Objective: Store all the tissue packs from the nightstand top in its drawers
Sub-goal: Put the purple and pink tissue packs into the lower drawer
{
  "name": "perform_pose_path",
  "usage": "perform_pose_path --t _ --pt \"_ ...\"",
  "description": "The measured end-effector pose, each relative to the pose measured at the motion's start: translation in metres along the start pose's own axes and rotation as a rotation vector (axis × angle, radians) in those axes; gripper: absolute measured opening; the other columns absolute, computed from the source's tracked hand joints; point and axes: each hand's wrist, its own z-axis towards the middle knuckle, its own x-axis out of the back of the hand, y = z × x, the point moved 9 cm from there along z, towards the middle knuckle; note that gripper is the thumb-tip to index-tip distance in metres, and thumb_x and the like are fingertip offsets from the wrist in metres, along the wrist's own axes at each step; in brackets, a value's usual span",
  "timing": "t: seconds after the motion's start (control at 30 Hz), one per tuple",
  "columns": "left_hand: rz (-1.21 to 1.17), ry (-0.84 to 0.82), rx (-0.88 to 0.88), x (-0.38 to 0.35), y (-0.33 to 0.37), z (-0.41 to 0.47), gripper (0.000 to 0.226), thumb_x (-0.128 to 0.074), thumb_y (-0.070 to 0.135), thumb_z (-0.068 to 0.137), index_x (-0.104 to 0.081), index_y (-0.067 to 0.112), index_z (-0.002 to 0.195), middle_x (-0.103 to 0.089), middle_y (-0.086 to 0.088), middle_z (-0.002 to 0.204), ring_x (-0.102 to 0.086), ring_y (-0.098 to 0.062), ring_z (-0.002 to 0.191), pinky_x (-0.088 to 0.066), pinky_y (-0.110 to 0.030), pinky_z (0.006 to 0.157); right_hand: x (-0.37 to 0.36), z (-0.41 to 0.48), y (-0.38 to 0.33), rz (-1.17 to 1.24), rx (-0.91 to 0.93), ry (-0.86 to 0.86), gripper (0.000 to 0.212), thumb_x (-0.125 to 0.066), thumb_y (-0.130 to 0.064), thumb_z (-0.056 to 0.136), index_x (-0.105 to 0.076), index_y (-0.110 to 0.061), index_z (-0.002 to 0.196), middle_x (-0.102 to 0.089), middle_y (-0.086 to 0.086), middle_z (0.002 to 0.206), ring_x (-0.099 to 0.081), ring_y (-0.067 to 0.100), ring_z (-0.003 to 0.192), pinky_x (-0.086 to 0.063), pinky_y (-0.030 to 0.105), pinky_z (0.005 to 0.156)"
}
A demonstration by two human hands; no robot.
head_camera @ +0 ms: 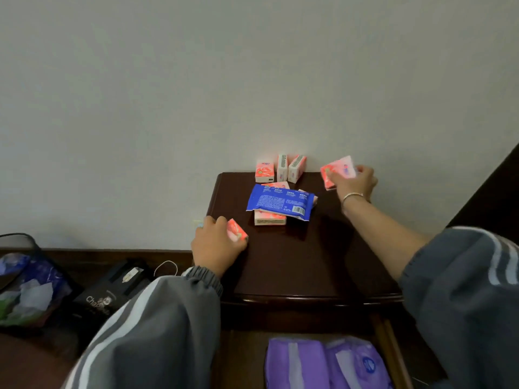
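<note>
Pale grey wall fills the upper half of the head view; against it stands a dark brown wooden nightstand (295,262), its top the counter for the packs. Three small pink-and-white tissue packs (280,168) stand upright at the twelve o'clock edge, touching the wall. Just in front, a flat blue plastic pack (280,203) lies with its long axis running nine to three, on top of more pink packs (270,219). The left hand (217,245), palm down at the nine o'clock edge, is closed around a pink pack (237,231) pointing toward one o'clock. The right hand (356,182), arm stretched toward one o'clock, grips another pink pack (337,171) lifted off the counter near the wall. Bare wood lies open from the centre to six o'clock. Below, the open drawer (390,357) holds purple soft packs (323,363). A black mesh bin (25,279) sits at eight o'clock.
</note>
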Motion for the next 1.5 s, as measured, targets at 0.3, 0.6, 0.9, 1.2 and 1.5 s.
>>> perform_pose_path --t 0.3,0.6,0.9,1.2,1.5 --pt "-0.546 0.327 0.068 0.034 -0.021 -0.096 0.049 -0.075 0.047 0.07 -0.058 0.019 0.107 -0.044 0.003 0.105 -0.053 -0.011 0.085 -0.039 -0.022 0.076 0.12 -0.152 0.023 0.288 0.055 -0.338 0.053 -0.084 -0.013 0.064 -0.054 -0.02 0.107 -0.066 -0.004 0.091 -0.06 -0.002 0.069 -0.05 0.01 0.063" --pt "-0.505 0.145 0.284 0.032 -0.102 -0.203 0.065 -0.075 0.046 0.073 -0.055 0.011 0.125 -0.048 -0.009 0.121 -0.049 -0.02 0.105 -0.041 -0.03 0.089 0.063 -0.313 0.087 -0.028 -0.147 -0.945 0.057 -0.085 -0.019 0.065 -0.054 -0.02 0.112 -0.067 -0.005 0.096 -0.063 0.006 0.082 -0.052 0.016 0.066" --pt "-0.498 0.19 0.392 0.039 -0.159 -0.248 0.066 -0.077 0.043 0.073 -0.055 0.009 0.125 -0.043 -0.011 0.13 -0.049 -0.026 0.114 -0.042 -0.034 0.092 -0.024 -0.386 0.097 -0.363 -0.066 -1.157 0.06 -0.083 -0.025 0.066 -0.049 -0.023 0.115 -0.063 -0.007 0.101 -0.062 0.01 0.092 -0.055 0.027 0.079" --pt "-0.554 0.184 0.475 0.01 -0.193 -0.265 0.066 -0.077 0.045 0.071 -0.056 0.01 0.122 -0.044 -0.005 0.116 -0.05 -0.018 0.099 -0.038 -0.025 0.085 -0.044 -0.416 0.126 -0.711 0.096 -1.326 0.05 -0.08 -0.035 0.069 -0.057 -0.017 0.109 -0.066 0.004 0.112 -0.063 0.017 0.095 -0.054 0.034 0.086" --pt "-0.56 0.203 0.47 -0.005 -0.202 -0.267 0.071 -0.077 0.05 0.069 -0.054 0.013 0.125 -0.044 0.0 0.118 -0.043 -0.007 0.094 -0.036 -0.02 0.081 -0.042 -0.416 0.125 -0.919 0.204 -1.294 0.071 -0.076 -0.045 0.07 -0.041 -0.018 0.126 -0.051 0.006 0.125 -0.054 0.022 0.109 -0.05 0.037 0.091"
